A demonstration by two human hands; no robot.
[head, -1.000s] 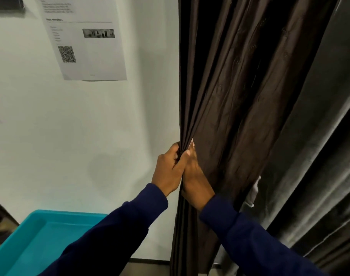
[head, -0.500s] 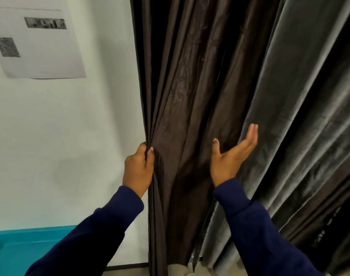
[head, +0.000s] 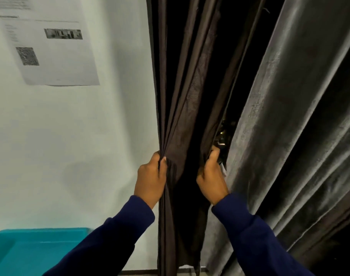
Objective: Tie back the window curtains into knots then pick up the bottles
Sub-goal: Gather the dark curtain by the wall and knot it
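Both hands are gripping the brown curtain (head: 190, 96): left hand (head: 150, 181) pinching its left edge, right hand (head: 212, 181) clutching its right edge.

head cam | 1 view | faces forward, slightly down | close to curtain (head: 182, 116) and wall (head: 70, 136)

The curtain (head: 182, 96) was dark brown, the drape (head: 289, 116) beside it grey and velvety. Sleeves (head: 255, 242) were navy, the tub (head: 30, 250) teal, the wall (head: 70, 136) white, the paper (head: 56, 48) white with black print.
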